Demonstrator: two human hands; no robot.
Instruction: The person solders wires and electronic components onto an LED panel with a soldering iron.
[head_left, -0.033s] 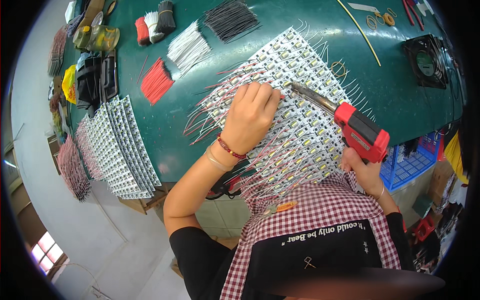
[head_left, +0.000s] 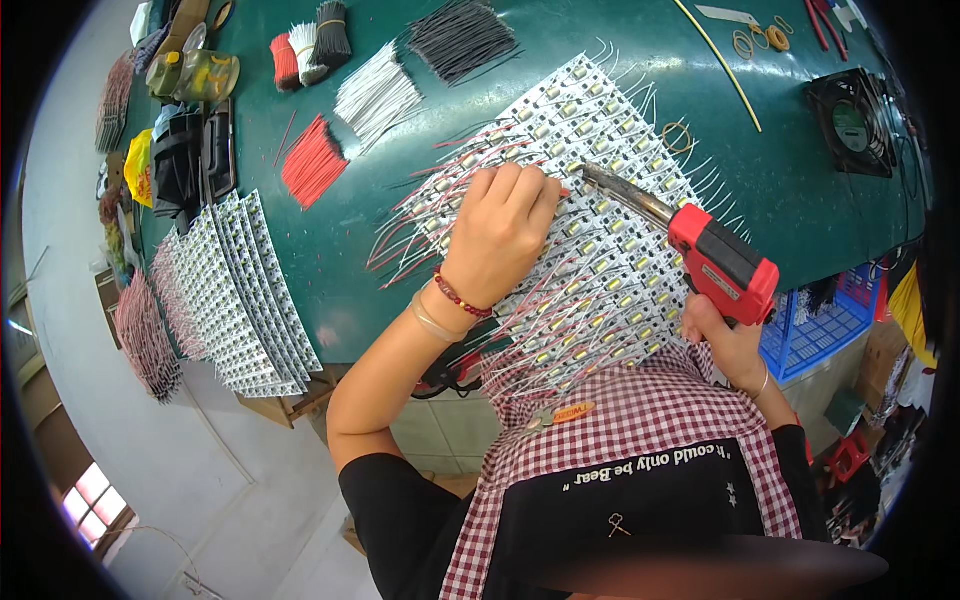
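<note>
A sheet of white circuit boards (head_left: 625, 130) with rows of small yellowish parts lies at a slant on the bench, with thin red, white and black wires soldered along it. Over its middle my left hand (head_left: 503, 225) is closed in a pinch, fingertips pointing away from me. A short red wire end (head_left: 566, 193) shows at the fingertips; the rest is hidden by the hand. My right hand (head_left: 712, 325) is wrapped round the grip of a red and black soldering gun (head_left: 725, 265). Its dark tip touches or hovers just over the boards, close to my left fingertips.
Piles of red wires (head_left: 313, 165), white wires (head_left: 378, 97) and black wires (head_left: 462, 42) lie on the green bench (head_left: 330, 260). Stacked wired boards (head_left: 235, 300) overhang its left edge. A black fan (head_left: 850, 125) stands at right, above a blue crate (head_left: 820, 325).
</note>
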